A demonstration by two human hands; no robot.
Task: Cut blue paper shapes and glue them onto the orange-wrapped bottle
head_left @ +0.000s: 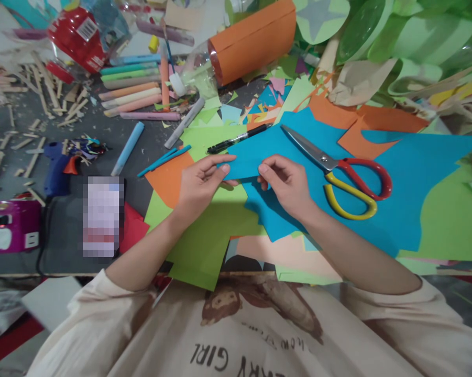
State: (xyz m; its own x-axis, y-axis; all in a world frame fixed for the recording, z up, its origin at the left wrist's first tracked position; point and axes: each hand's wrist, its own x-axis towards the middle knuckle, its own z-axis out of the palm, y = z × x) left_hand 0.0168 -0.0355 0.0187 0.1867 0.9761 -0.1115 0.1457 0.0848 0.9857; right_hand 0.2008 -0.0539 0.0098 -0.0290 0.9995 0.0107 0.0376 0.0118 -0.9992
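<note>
Between my two hands is a small blue strip of paper [243, 166], held at both ends. My left hand [204, 180] pinches its left end between thumb and fingers. At the right end, my right hand [283, 180] grips it the same way. Under and beside my right hand spreads a large blue paper sheet [396, 220] with ragged cut edges. Scissors [330, 165] with one red and one yellow handle lie on that sheet, blades partly apart. A black pen [239, 138] rests just beyond the strip. Green paper [204, 235] lies below my left hand.
Thin blue paper rolls [164, 160] lie left of my hands. Further left are a phone [102, 217], a blue glue gun [57, 167] and a purple box [13, 225]. Several markers [131, 94], an orange-wrapped bottle [255, 42], wood sticks [49, 89] and paper scraps crowd the back.
</note>
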